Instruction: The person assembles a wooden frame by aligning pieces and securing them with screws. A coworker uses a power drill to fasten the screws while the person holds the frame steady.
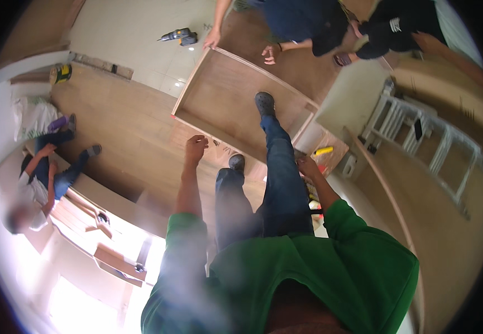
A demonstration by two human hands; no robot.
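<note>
A shallow wooden frame [241,62] with a flat panel inside lies on the floor ahead of me. My left hand [197,146] hovers just on the near side of its left edge, fingers curled; whatever they hold, if anything, is too small to make out. Low beside my right leg is my right hand [309,166], also curled, by a small board [330,146] carrying a yellow-handled tool [323,151]. Its fingertips are partly hidden. My right foot in a dark clog [264,103] stands inside the frame, while my left clog [237,162] is outside it.
Across the frame, a co-worker's hand [212,38] touches its far left corner. A cordless drill [183,36] lies on the tiles. Another person [46,172] sits at the left near a white sack [34,117]. A ladder [414,131] lies at the right, beside a long strip [383,178].
</note>
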